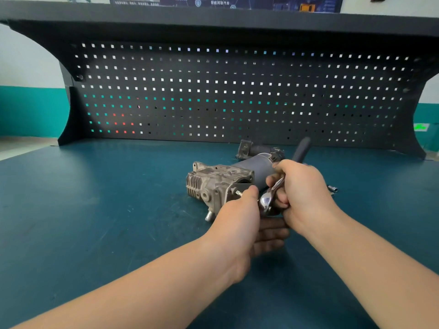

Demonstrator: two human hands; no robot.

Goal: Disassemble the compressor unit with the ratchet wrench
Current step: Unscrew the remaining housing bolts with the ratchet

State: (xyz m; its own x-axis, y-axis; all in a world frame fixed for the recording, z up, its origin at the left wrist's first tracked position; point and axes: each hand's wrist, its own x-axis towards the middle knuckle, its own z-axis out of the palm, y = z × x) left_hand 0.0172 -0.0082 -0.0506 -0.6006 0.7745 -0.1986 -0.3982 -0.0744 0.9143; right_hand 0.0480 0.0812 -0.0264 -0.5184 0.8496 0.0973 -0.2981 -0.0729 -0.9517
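Compressor unit (223, 184) lies on its side on the blue worktop (95, 210), finned head end to the left, dark motor cylinder running back right. Nothing clamps it.

Left hand (237, 217) pinches a small silver bolt or bit (238, 192) at the near face of the housing; whether it is threaded in or already free, I cannot tell. Right hand (301, 193) is clenched round the ratchet wrench (273, 193), chrome head down between the two hands, dark grip pointing up and away behind the knuckles.

A loose socket (332, 188) lies on the worktop just right of the right hand.

Risks, as judged:
- Unit unrestrained; torque from the wrench could roll or skid it.
- Small fastener held only by fingertips; a slip sends it across the worktop.
- Wrench head sits very close to the left fingers; a sudden release could pinch them.
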